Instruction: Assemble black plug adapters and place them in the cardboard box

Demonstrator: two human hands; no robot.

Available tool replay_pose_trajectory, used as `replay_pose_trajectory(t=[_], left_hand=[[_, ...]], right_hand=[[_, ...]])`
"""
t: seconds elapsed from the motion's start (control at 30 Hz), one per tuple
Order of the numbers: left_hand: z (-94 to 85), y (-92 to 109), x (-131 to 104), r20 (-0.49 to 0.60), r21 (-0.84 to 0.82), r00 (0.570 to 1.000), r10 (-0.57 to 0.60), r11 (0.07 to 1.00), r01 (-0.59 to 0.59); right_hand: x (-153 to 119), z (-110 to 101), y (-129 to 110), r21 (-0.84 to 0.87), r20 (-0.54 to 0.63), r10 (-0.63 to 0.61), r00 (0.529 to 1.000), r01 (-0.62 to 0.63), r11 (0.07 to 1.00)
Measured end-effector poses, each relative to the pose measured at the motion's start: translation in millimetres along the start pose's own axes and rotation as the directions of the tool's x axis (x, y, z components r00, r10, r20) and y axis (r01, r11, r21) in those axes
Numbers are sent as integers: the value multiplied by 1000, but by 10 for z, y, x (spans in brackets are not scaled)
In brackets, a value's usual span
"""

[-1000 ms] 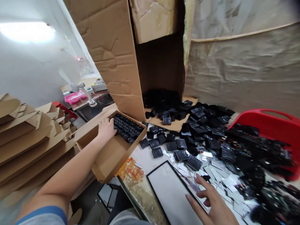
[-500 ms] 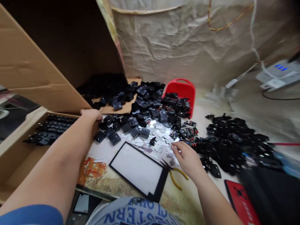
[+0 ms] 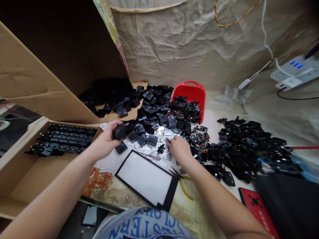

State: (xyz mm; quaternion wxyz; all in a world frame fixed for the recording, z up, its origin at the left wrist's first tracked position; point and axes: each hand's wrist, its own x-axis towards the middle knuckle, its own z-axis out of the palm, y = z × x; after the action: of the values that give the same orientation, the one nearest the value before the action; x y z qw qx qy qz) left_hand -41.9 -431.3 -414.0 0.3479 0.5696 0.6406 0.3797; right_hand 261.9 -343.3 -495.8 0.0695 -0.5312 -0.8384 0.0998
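My left hand (image 3: 107, 141) grips a small black plastic case (image 3: 119, 132) between thumb and fingers, at the left side of a pile of similar square black cases (image 3: 152, 140). My right hand (image 3: 181, 149) reaches into the scattered small silver plates (image 3: 167, 133), fingertips pinched together and pointing down; what is between them is hidden. Left of those fingertips lies a small black bracket-like part (image 3: 161, 148). In front of both hands rests a black-framed translucent panel (image 3: 146, 177). Pliers with yellow handles (image 3: 184, 191) lie at its right edge, partly behind my right forearm.
A red scoop (image 3: 192, 89) holding small parts stands at the back. Black moulded parts (image 3: 245, 142) are heaped on the right, near a red phone-like object (image 3: 256, 205). At left are an open carton (image 3: 37, 179) with rows of black pieces and a large cardboard box (image 3: 37, 76).
My left hand has come from the carton edge to the right and now holds a black case. My right hand has moved left and farther in, onto the silver plates.
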Motion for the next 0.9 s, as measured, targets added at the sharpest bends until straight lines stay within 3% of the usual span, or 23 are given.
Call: replay_pose_trajectory(t=[0.1,0.2,0.27,0.3,0.37,0.43,0.5,0.57,0.63,0.7,0.77,0.83,0.9], left_hand=[[402,53,-407,176,-319,983,-44,942,99],[748,48,-633,151,-438,984,-94,886,152],[912,35,-704,140,-433,988,-72,893,126],[971,31,-727,128,-409,991,-44,908,93],[1046,32,-765,86,-325,996,16,946,13],[1078,48,-796,47,-198,996,71,978,-61],[1087,71,-823,20,-91,991,129,988,-127],[1090,93,-844,-1,-30,986,169,985,-169],[1091,112,-861,-24,-5,985,171,985,-171],[1090,125,-873,-33,4,992,119,993,-119],[1088,132,-880,-42,24,999,12,1000,-11],[1090,127,-885,-58,66,996,-61,996,64],[1097,112,-892,-80,85,996,-33,996,40]], right_hand=[[-73,-17,-11,45,-14,54,998,-53,998],[-224,-121,-24,128,-5,109,994,-108,986],[-361,-225,-71,340,15,124,992,-122,933],[-437,-280,-110,497,34,124,992,-124,859],[-589,-383,-219,784,99,107,989,-144,604],[-722,-461,-354,912,177,62,982,-187,366],[-822,-507,-491,946,222,6,975,-217,242],[-886,-530,-609,957,188,-32,982,-176,231],[-924,-544,-698,941,87,-67,994,-60,333],[-946,-557,-760,888,-53,-90,994,89,451],[-958,-566,-797,849,-149,-91,985,174,499],[-964,-566,-813,867,-159,-67,985,172,467],[-964,-559,-815,920,-95,-48,994,106,376]])
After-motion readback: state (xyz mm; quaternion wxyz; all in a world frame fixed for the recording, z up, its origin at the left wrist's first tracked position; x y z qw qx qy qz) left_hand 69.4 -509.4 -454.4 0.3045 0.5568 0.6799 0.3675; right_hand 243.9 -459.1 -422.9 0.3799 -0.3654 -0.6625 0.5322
